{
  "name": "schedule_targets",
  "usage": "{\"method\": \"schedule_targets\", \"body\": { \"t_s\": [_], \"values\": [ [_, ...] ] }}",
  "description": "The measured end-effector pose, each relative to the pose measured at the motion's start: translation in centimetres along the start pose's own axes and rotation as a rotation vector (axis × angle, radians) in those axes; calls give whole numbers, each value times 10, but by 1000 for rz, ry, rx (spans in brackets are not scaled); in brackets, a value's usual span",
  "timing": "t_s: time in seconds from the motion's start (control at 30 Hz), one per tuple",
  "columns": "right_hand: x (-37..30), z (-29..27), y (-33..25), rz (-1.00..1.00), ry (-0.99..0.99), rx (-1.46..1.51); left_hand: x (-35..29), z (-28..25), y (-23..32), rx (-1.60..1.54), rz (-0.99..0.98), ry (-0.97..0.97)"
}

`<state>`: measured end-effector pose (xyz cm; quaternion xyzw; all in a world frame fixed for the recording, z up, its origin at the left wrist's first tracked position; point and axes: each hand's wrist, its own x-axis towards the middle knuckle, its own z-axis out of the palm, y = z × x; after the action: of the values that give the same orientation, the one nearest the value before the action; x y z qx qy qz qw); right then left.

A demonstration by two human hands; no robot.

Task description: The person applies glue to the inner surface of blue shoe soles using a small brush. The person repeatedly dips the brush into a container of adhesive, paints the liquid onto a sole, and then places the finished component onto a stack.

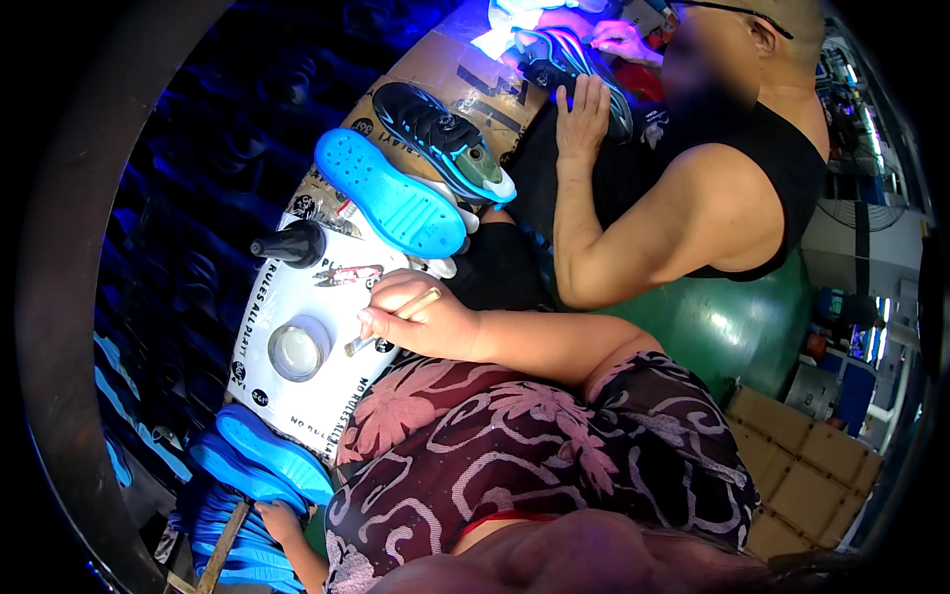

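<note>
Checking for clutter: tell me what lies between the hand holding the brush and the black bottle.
In the head view, small red-handled snips lie on the white sheet between the right hand with its brush and the black bottle.

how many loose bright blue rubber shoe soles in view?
At least 3: one bright blue rubber shoe sole upturned on the table beside the black shoe; two stacked lower left, upper and lower. The blue heap beneath may hide more.

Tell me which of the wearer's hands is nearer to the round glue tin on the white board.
The right hand, holding a brush, rests just beside the glue tin. The left hand is lower, on the stack of blue soles.
</note>
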<state>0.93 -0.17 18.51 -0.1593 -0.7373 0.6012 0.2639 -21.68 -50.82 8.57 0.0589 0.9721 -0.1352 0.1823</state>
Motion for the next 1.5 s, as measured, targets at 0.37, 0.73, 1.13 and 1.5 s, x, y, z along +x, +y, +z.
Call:
{"method": "schedule_targets", "body": {
  "t_s": [0.37,0.73,1.13,1.5],
  "values": [
    [-6,3,5,-3,5,4,0,2,-5,-3,11,-11],
    [-22,9,-6,126,25,142,-5,-8,-11,-166,53,138],
    [-37,16,-16,186,64,324,-30,-41,-32,-1984,-274,-498],
    [-35,20,-17,219,61,307,-150,-69,60,-1628,77,197]
  ]
}}
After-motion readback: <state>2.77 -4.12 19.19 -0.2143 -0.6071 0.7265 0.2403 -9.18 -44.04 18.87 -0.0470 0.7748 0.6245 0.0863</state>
